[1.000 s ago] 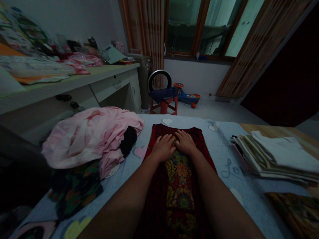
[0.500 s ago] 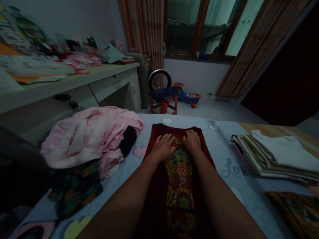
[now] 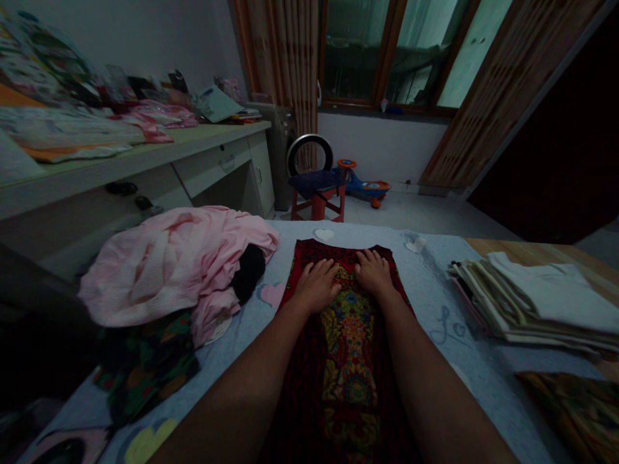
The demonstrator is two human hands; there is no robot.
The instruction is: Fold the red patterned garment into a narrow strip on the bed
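Observation:
A dark red garment with a colourful ornate pattern down its middle lies spread out in front of me. My left hand rests flat on its upper left part, fingers apart. On the upper right part lies my right hand, palm down with the fingers stretched toward the far edge. Both hands touch the cloth without gripping it. The near end of the garment runs out of view between my forearms.
A light blue bedsheet lies underneath. Crumpled pink clothing heaps on the left, above a dark green patterned cloth. Folded clothes are stacked on the right, near a brown patterned cloth. Beyond stands a red stool.
The fingers of my right hand have straightened and spread; before, they were more curled. My left hand and the garment have stayed almost in place.

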